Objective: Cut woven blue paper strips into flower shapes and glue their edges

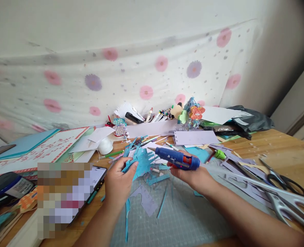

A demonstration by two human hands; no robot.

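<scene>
My left hand [121,175] pinches a cut piece of blue paper [141,163] with a fringed edge, held up over the mat. In my right hand [191,178] is a blue hot glue gun [176,157], its nozzle pointing left toward the paper's fringe. I cannot tell whether the tip touches the paper. Beneath both hands lies a grey cutting mat [188,219] with grid lines. Scattered on it are a lilac paper scrap [147,200] and thin blue strips, such as a blue strip [127,219] near my left wrist.
Scissors [283,181] and lilac offcuts lie to the right. A partly blurred phone [96,178] leans at the left, near a dark blue round container [9,188]. Behind are a white thread spool [105,145], a box of markers [152,128] and a black plastic bag [255,121].
</scene>
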